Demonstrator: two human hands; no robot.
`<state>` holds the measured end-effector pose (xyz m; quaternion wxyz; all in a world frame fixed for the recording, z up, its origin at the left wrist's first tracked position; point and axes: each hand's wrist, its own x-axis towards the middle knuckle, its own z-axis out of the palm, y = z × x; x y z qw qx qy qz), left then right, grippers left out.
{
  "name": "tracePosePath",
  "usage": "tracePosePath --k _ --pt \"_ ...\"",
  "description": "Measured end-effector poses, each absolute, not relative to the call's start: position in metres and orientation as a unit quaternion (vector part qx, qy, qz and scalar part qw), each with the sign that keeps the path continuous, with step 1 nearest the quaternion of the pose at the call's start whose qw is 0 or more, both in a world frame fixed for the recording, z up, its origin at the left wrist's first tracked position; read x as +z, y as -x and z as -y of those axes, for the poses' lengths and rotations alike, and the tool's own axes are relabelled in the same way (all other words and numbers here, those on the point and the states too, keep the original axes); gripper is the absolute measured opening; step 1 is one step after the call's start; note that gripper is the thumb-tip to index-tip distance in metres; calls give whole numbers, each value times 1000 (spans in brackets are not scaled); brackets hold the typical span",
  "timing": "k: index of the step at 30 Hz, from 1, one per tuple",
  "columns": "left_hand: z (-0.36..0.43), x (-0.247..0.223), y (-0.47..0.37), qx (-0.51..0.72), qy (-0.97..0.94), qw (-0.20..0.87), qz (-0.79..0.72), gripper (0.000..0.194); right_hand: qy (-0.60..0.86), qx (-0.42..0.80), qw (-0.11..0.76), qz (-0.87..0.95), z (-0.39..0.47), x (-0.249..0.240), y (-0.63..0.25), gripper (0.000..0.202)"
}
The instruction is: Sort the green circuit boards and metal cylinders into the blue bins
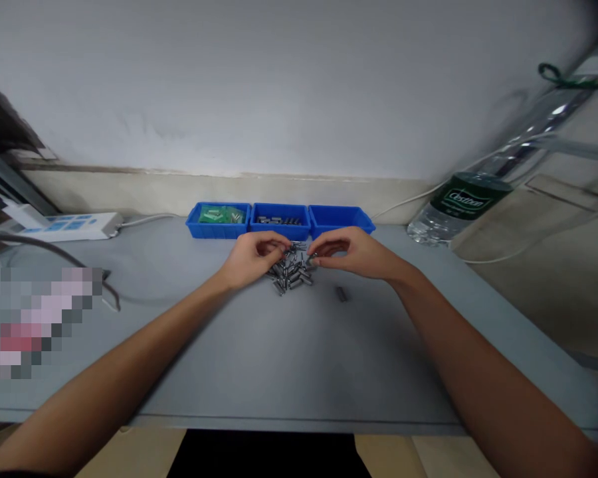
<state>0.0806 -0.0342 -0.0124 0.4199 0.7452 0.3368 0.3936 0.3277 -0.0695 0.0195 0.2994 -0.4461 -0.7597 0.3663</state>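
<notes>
A pile of small shiny metal cylinders (294,275) lies on the grey table, some thick and short, others thin like pins. My left hand (255,259) is at the pile's left side, fingers curled and thumb close to the fingertips; what they hold, if anything, is hidden. On the right side of the pile, my right hand (353,253) pinches a small metal cylinder (312,258) between thumb and fingers. One loose metal cylinder (341,294) sits apart, below my right hand.
Behind the pile, three blue bins stand in a row: the left bin (214,231) with green-and-clear packets, the middle bin (279,232) with metal pieces, and the right bin (341,216). A power strip (87,226) is at left, a large water bottle (458,202) at right.
</notes>
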Motion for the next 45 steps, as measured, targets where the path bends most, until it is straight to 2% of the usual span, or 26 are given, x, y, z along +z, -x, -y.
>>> tracePosePath --k 6,15,19,22,24,27,30,34,37,41,45 --pt "39 -5 -84 410 -691 515 -299 22 424 426 415 683 68 13 -313 35" --pt "37 -9 -82 420 -673 538 -286 26 437 435 428 661 67 7 -304 39" --pt "31 -8 -80 427 -675 516 -310 24 468 342 394 714 67 10 -311 31" --pt "20 -11 -80 468 -666 464 -351 21 496 217 304 784 64 11 -322 15" --pt "12 -14 -80 493 -651 443 -372 22 495 191 237 814 63 11 -328 17" --pt "5 -18 -80 510 -624 459 -374 38 489 216 180 826 61 9 -332 25" --pt "5 -19 -79 520 -616 472 -357 46 492 232 166 822 60 7 -332 26" --pt "10 -15 -75 507 -671 411 -352 30 490 227 158 827 62 8 -329 28" --pt "15 -14 -73 504 -709 347 -349 18 500 206 155 827 65 10 -326 20" --pt "20 -16 -75 499 -727 320 -347 16 509 216 184 813 66 7 -322 24" --pt "24 -17 -77 472 -746 312 -352 18 498 235 155 820 65 4 -322 31"
